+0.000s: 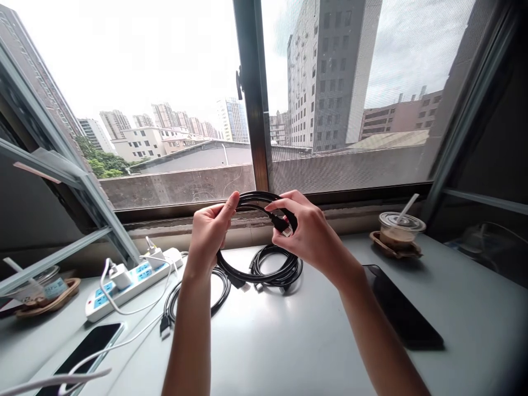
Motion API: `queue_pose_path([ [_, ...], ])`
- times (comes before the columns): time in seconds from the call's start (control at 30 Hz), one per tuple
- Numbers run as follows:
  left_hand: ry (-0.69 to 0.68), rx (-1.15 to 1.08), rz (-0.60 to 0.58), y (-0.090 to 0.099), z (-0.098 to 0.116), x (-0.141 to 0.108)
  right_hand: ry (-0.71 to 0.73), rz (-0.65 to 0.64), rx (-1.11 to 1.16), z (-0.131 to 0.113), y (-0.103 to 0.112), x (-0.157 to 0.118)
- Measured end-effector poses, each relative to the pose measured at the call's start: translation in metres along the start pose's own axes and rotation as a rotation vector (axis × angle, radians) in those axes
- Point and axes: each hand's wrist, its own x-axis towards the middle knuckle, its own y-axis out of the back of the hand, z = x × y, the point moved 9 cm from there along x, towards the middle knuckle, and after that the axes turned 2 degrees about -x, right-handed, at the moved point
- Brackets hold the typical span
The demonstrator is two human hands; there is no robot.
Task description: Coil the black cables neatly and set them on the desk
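Note:
A coiled black cable [251, 272] is held up in a loop above the grey table [289, 341]. My left hand [208, 234] pinches the loop's left side. My right hand [307, 231] grips the right side, with the cable's plug end between its fingers. Under the held loop, a second black cable coil [275, 263] lies flat on the table. Another black cable [175, 305] lies to the left of my left forearm, its plug toward the front.
A white power strip [132, 283] with chargers and white leads sits at the left. A phone [84, 352] lies front left, a dark phone [402, 308] at the right. An iced drink cup [400, 231] stands on a coaster by the window [256, 110].

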Motion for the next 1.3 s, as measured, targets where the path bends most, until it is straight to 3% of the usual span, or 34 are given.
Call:
queue_pose_path([
  [0.43,0.016,0.036,-0.108,-0.013,0.002,-0.004,-0.063,-0.087,0.042,-0.002,0.006,-0.004],
  [0.67,-0.161,0.005,0.016,-0.012,0.021,-0.013,-0.02,-0.013,-0.208,-0.003,0.007,0.0],
  [0.8,-0.246,0.059,0.08,-0.011,0.028,-0.017,0.039,0.072,-0.193,-0.005,0.012,0.0],
  [1.03,-0.229,0.132,0.073,-0.005,0.023,-0.011,0.092,0.091,-0.088,-0.014,0.017,0.001],
  [1.3,-0.087,0.037,-0.113,-0.018,-0.002,0.003,0.014,0.076,-0.009,0.003,0.011,0.003],
])
